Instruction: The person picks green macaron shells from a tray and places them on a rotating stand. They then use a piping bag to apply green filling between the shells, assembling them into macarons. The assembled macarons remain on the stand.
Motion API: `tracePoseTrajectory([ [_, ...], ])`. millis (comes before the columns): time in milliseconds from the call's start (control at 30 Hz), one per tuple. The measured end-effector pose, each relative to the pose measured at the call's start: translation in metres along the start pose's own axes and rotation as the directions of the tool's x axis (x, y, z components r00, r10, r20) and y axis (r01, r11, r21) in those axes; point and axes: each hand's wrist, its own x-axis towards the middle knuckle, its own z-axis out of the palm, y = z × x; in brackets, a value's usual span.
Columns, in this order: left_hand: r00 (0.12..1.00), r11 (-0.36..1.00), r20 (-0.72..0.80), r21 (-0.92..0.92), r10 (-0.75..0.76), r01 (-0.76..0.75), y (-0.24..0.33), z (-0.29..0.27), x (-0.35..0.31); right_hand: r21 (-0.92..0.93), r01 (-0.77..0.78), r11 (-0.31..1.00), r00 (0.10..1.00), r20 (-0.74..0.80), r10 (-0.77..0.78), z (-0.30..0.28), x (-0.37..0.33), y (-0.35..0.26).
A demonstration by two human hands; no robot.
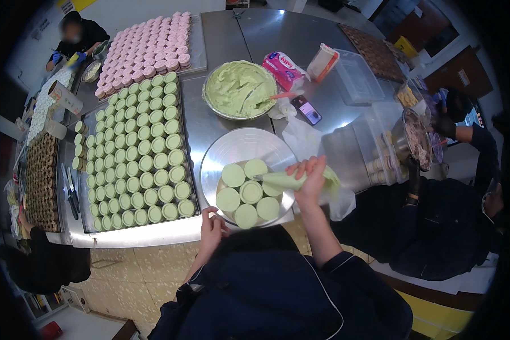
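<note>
My right hand (310,180) is wrapped round a piping bag (283,180) of pale green cream. The bag lies nearly level, its metal tip (259,177) pointing left just above several round green cakes (251,192). These sit close together on a round silver turntable (215,156), one in the middle and the others around it. At the turntable's near left edge is my left hand (214,228), fingers loosely bent and apart, the index finger by the rim. Nothing shows in that hand. Behind the turntable stands a metal bowl of green cream (238,89) with a pink-handled spatula (279,96).
On the left lies a large tray of green-topped cakes (131,153), with pink-topped cakes (147,51) behind it and knives (71,192) beside it. A phone (306,110), a pink packet (283,71) and plastic tubs (354,79) stand right. Co-workers are at both sides, one holding a bowl (416,139).
</note>
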Motion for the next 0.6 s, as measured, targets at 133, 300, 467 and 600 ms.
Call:
tracePoseTrajectory([
  [133,0.995,0.994,0.012,0.040,-0.099,0.099,-0.021,-0.009,-0.006,-0.011,0.001,1.000,1.000,-0.003,-0.001,0.001,0.001,0.002],
  [300,0.927,0.980,0.318,0.055,-0.198,0.191,-0.023,-0.009,-0.008,-0.027,0.003,1.000,1.000,0.006,-0.003,0.003,0.002,0.004],
  [467,0.930,0.958,0.250,-0.028,-0.270,0.286,-0.009,-0.004,-0.009,-0.045,0.021,0.999,1.000,0.011,-0.020,0.002,0.002,0.005],
  [600,0.938,0.951,0.196,-0.061,-0.286,0.303,0.001,-0.006,-0.008,-0.058,0.026,0.998,1.000,0.015,-0.025,0.001,0.002,0.005],
])
